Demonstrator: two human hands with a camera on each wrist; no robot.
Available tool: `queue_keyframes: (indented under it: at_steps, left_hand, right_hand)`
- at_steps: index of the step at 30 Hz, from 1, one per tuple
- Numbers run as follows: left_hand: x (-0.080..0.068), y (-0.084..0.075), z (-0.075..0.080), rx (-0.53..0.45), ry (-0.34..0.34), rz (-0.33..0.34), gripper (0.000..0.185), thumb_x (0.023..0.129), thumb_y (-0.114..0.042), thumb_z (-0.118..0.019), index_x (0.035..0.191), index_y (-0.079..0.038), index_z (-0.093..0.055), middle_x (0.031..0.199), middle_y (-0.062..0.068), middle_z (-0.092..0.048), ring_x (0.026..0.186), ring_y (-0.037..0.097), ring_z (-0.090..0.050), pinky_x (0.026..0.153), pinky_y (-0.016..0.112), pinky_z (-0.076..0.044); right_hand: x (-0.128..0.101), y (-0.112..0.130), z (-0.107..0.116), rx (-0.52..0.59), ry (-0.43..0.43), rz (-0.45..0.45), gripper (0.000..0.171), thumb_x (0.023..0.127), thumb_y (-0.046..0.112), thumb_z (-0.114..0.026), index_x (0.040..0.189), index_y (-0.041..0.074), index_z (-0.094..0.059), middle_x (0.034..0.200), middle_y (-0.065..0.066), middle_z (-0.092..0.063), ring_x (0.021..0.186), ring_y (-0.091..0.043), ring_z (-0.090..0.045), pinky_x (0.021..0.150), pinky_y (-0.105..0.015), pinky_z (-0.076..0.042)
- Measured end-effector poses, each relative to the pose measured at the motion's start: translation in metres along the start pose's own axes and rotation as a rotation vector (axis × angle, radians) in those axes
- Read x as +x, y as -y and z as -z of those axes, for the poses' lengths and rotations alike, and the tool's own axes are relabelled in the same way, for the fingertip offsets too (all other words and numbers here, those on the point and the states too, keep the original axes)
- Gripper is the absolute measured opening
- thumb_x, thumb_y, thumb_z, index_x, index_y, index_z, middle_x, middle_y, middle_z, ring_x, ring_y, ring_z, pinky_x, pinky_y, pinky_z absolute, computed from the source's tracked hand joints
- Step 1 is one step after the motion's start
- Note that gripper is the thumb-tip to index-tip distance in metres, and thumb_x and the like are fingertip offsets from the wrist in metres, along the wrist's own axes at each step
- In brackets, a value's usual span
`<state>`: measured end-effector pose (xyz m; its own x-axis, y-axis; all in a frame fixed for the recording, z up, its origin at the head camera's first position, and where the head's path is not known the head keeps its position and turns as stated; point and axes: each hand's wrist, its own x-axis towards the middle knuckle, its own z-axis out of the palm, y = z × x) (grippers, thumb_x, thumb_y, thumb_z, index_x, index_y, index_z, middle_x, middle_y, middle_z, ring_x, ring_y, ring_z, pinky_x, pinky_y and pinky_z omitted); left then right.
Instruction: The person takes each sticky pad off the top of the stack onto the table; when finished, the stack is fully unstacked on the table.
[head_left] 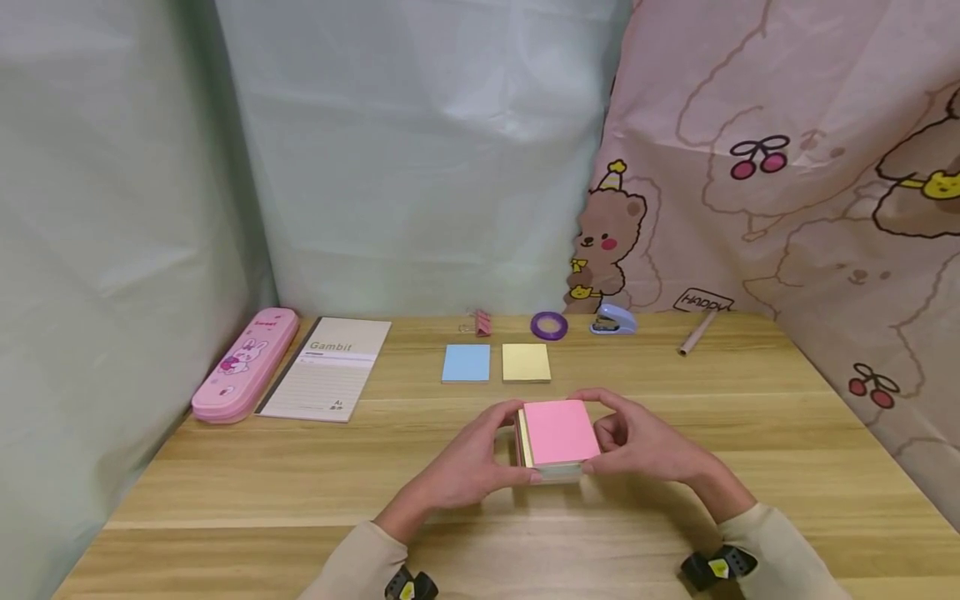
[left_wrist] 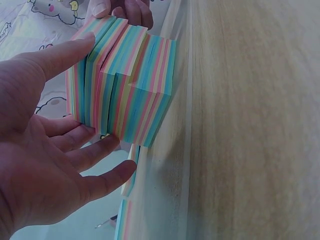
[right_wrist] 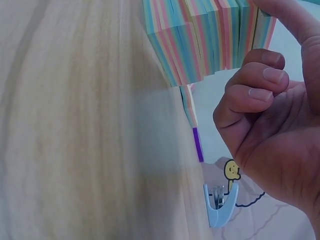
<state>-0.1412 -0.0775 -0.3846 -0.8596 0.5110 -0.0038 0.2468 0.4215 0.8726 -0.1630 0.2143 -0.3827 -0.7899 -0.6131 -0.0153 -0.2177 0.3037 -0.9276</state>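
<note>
A thick block of sticky notes [head_left: 560,431], pink on top with striped pastel edges, rests on the wooden table [head_left: 300,483] in front of me. My left hand [head_left: 487,454] grips its left side, thumb on the top edge and fingers along the side. My right hand [head_left: 624,437] pinches its right side, index finger over the far edge, the other fingers curled. In the left wrist view the block [left_wrist: 127,87] stands split into several slabs shifted against each other, beside my left hand [left_wrist: 55,150]. The right wrist view catches the block [right_wrist: 210,40] and my right hand [right_wrist: 270,120].
A blue pad [head_left: 466,363] and a yellow pad [head_left: 526,362] lie just behind the block. Along the back: pink pencil case [head_left: 243,362], notebook [head_left: 330,367], pink binder clip [head_left: 482,323], purple tape roll [head_left: 549,325], blue stapler [head_left: 612,320], a brown stick [head_left: 697,333]. Curtains enclose three sides.
</note>
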Motion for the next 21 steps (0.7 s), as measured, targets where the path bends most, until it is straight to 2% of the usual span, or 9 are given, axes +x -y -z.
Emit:
queue_keyframes:
  at_steps: [11,21]
  left_hand:
    - [0.0,0.002,-0.001,0.01,-0.007,-0.009,0.093,0.086,-0.033,-0.088,0.161,-0.009,-0.038,0.154,0.015,-0.053,0.143,0.036,-0.051,0.12,0.064,-0.042]
    - [0.001,0.001,-0.001,0.019,-0.011,-0.009,0.093,0.086,-0.034,-0.089,0.16,-0.009,-0.038,0.153,0.015,-0.054,0.144,0.035,-0.051,0.121,0.063,-0.04]
  right_hand:
    - [-0.001,-0.003,0.004,0.02,-0.036,-0.003,0.091,0.085,0.009,-0.085,0.158,-0.006,-0.033,0.068,0.009,-0.046,0.06,-0.004,-0.04,0.052,-0.02,-0.032]
    - [-0.002,-0.002,0.011,0.015,-0.07,0.004,0.089,0.086,0.009,-0.085,0.158,-0.005,-0.034,0.067,0.009,-0.046,0.059,-0.003,-0.04,0.052,-0.02,-0.032]
